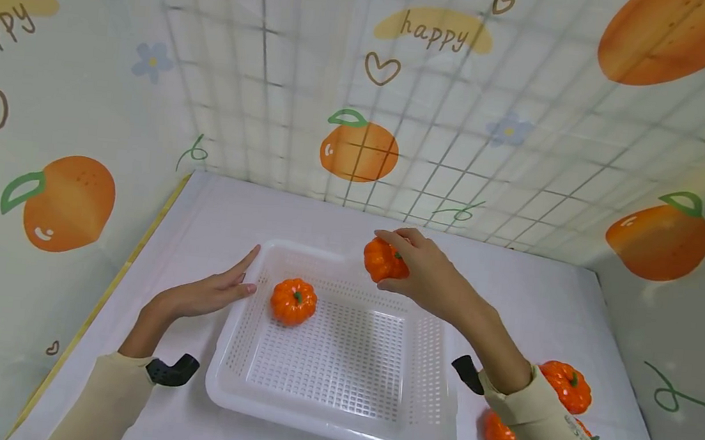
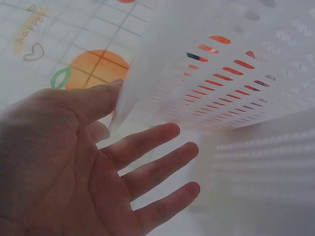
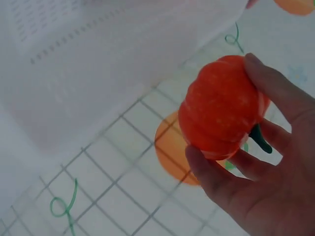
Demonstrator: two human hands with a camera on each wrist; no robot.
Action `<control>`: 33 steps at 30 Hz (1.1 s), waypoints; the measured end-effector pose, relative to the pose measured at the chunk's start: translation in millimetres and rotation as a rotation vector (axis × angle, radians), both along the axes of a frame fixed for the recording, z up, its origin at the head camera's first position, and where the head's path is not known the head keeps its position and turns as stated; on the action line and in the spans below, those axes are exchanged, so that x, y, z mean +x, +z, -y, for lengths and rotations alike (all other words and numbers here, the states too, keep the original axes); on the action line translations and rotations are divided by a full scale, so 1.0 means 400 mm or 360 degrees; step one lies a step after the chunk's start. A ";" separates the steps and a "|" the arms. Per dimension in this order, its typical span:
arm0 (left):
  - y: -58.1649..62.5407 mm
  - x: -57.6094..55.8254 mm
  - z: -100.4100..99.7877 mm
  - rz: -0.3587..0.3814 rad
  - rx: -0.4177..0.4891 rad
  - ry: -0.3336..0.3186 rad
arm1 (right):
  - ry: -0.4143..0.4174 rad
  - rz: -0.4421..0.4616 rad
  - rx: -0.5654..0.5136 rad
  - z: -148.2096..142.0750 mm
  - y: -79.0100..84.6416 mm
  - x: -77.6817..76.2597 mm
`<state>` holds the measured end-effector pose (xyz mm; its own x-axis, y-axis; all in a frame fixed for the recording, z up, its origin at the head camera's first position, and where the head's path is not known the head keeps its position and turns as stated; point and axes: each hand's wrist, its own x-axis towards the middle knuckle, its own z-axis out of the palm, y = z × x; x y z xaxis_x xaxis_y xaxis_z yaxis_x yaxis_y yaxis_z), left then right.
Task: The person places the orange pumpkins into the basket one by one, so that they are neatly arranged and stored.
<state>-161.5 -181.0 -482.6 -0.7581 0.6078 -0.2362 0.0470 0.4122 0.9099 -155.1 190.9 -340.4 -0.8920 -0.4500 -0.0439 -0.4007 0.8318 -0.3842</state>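
Observation:
A small orange pumpkin (image 1: 382, 259) with a green stem is held by my right hand (image 1: 432, 276), above the far right part of the white plastic basket (image 1: 334, 428). In the right wrist view the thumb and fingers grip the pumpkin (image 3: 221, 108) around its sides. Inside the basket, near its left wall, sits another pumpkin (image 1: 293, 301). My left hand (image 1: 210, 295) touches the basket's left rim. Its fingers look extended and spread in the left wrist view, with pumpkin orange showing through the basket's slots (image 2: 224, 76).
To the right of the basket, more pumpkins (image 1: 566, 387) lie on the white table (image 1: 510, 290), partly hidden by the right sleeve (image 1: 551, 426). Fruit-printed sheeting (image 1: 284, 137) stands behind the table and at both sides. A black wrist device (image 1: 172, 370) sits at the left cuff.

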 end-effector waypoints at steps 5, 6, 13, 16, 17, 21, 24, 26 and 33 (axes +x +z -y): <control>-0.001 0.001 0.004 0.0003 -0.0001 0.0007 | 0.0114 -0.0057 0.0057 0.060 -0.033 0.021; -0.001 0.001 0.005 0.0007 0.0001 0.0008 | 0.0139 -0.0057 0.0073 0.072 -0.039 0.027; -0.001 0.001 0.011 0.0002 0.0017 0.0005 | 0.0393 -0.0116 0.0169 0.143 -0.082 0.058; -0.003 -0.001 0.011 0.0000 0.0019 0.0001 | 0.0509 -0.0165 0.0208 0.168 -0.097 0.070; -0.003 -0.002 0.010 -0.0002 0.0022 -0.0001 | 0.0542 -0.0168 0.0211 0.176 -0.101 0.074; -0.003 -0.002 0.010 -0.0012 0.0020 -0.0005 | 0.0668 -0.0180 0.0210 0.206 -0.114 0.088; -0.003 -0.003 0.010 -0.0014 0.0013 -0.0005 | 0.0769 -0.0208 0.0212 0.228 -0.125 0.096; -0.003 -0.004 0.010 -0.0015 0.0008 -0.0006 | 0.0824 -0.0220 0.0227 0.241 -0.131 0.101; -0.001 -0.007 0.009 -0.0039 -0.0003 -0.0026 | 0.0983 -0.0210 0.0376 0.273 -0.150 0.119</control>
<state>-164.4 -184.8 -482.9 -0.7535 0.6199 -0.2189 0.0758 0.4127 0.9077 -107.4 81.6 -400.4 -0.4786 -0.8709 -0.1120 -0.8609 0.4905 -0.1353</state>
